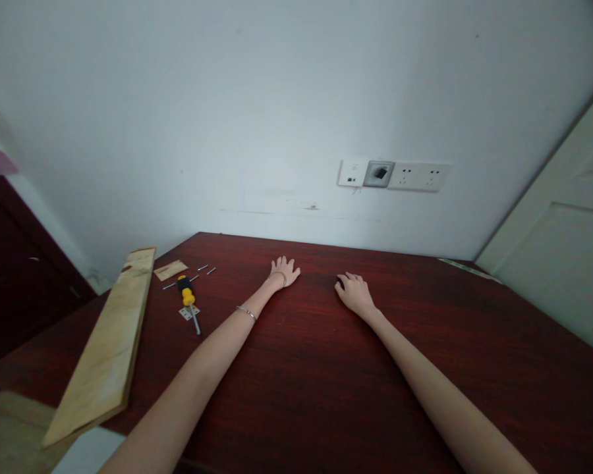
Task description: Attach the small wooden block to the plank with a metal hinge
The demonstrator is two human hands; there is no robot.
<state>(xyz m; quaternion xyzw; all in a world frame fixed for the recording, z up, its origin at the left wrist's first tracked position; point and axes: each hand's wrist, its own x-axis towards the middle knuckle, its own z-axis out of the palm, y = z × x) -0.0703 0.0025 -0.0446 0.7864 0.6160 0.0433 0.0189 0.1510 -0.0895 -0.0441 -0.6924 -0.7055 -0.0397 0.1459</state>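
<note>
I can't read any lettering, brand or number from here. Whatever may be marked on the screwdriver, the wall sockets or the patterned strip at the table's far right edge is too small or blurred to make out.

passage: between hands over tabletop | left: plank, screwdriver in the way | ahead: wall blocks
</note>
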